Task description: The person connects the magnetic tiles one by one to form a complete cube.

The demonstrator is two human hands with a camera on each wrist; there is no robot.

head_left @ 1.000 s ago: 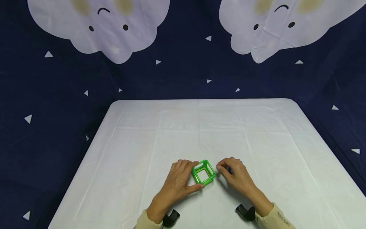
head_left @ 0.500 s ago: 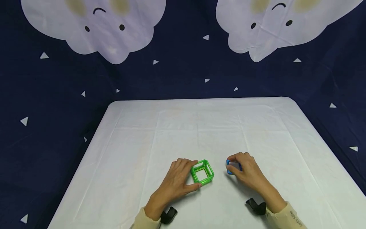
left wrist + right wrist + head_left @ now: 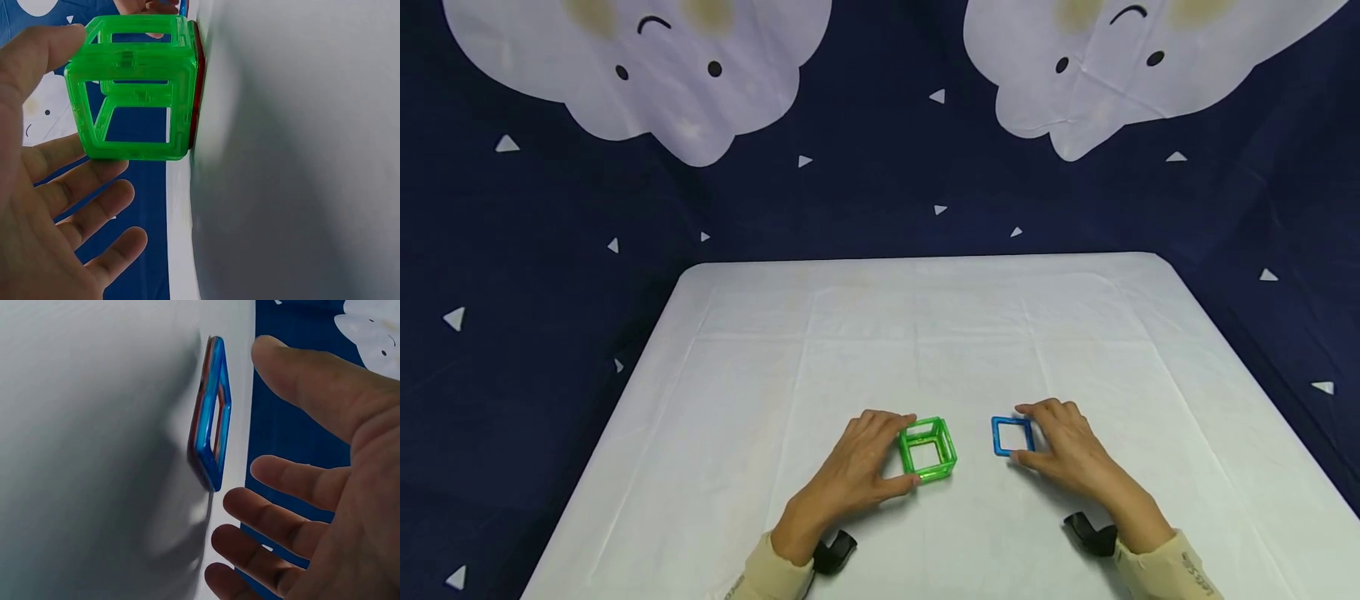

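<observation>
A green cube of open square magnetic tiles [image 3: 131,62] stands on the white table, with a red tile [image 3: 198,87] along its base in the left wrist view. My left hand [image 3: 853,471] holds the cube's near side between thumb and index finger, the other fingers spread. To the right, a blue square magnetic tile [image 3: 205,419] lies flat on the cloth; a reddish layer shows beneath it. Beside that tile, my right hand [image 3: 1071,454] has thumb and fingers spread apart, with nothing pinched between them.
A white cloth covers the table [image 3: 865,333], its far edge rounded at the corners. Behind hangs a dark blue curtain [image 3: 865,208] printed with clouds and small triangles. Black wrist mounts [image 3: 835,552] sit at both cuffs.
My right hand has carried the blue tile rightward, laid it flat on the table and let go. My left hand stays at the green cube.
</observation>
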